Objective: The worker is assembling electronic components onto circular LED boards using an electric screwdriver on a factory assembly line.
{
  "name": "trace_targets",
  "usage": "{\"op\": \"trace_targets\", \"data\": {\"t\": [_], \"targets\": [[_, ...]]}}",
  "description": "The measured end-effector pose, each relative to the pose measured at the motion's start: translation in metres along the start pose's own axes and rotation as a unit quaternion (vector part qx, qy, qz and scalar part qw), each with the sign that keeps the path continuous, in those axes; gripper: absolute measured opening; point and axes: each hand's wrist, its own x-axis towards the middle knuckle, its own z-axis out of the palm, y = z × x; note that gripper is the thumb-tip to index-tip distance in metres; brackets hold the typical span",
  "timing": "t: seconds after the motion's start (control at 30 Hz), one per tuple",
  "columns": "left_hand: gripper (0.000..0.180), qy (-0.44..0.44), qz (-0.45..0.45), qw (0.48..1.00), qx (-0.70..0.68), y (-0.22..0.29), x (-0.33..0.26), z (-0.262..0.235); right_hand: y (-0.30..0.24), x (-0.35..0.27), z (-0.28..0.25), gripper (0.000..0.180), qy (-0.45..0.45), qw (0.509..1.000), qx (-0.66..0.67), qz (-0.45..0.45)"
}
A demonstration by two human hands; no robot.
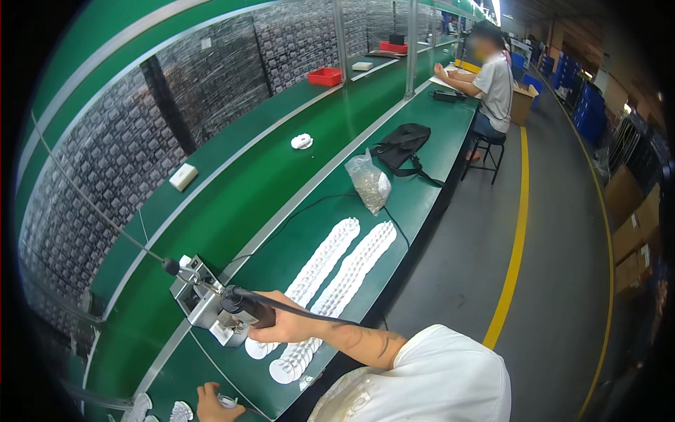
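Note:
My right hand (287, 326) is wrapped round a black electric screwdriver (246, 307), which hangs from a cable with a black ball on it. The screwdriver's tip is over a silver screw feeder (190, 295) at the bench's left side. At the lower edge, my left hand (211, 404) has its fingers curled round a small white part (226, 401), mostly covered by the hand. Next to it lie fanned white discs (181, 411). Beyond my right hand, two long rows of overlapping white discs, the left row (320, 264) and the right row (358, 271), run along the green bench.
A clear bag of small metal pieces (370, 186) and a black bag (406, 146) lie farther up the bench. On the green conveyor belt sits a white part (301, 141). A red bin (325, 77) stands behind it. A co-worker (492, 88) sits on a stool at the far end.

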Motion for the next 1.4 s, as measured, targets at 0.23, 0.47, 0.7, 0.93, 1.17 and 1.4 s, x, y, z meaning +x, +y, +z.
{"op": "trace_targets", "data": {"t": [0.23,0.47,0.7,0.93,1.17,1.4], "targets": [[0.068,0.112,0.063,0.978,-0.167,-0.021,-0.003,0.065,-0.005,-0.008,0.027,0.041,-0.017,0.999,-0.028,0.004],[0.037,0.303,0.162,0.897,-0.278,0.006,0.004,0.098,0.008,-0.006,0.02,0.038,0.073,0.997,-0.003,0.018],[0.023,0.237,0.249,0.871,-0.351,0.021,0.003,0.114,0.011,0.001,0.028,0.036,0.062,0.998,-0.009,-0.011],[0.024,0.194,0.3,0.863,-0.359,0.037,0.005,0.114,0.011,-0.002,0.034,0.037,0.057,0.998,-0.01,-0.012],[0.025,0.189,0.3,0.865,-0.355,0.041,0.011,0.116,0.013,0.0,0.026,0.039,0.051,0.998,-0.008,-0.034],[0.028,0.175,0.305,0.876,-0.331,0.041,0.014,0.113,0.018,0.003,0.026,0.039,0.042,0.999,-0.004,-0.027]]}}
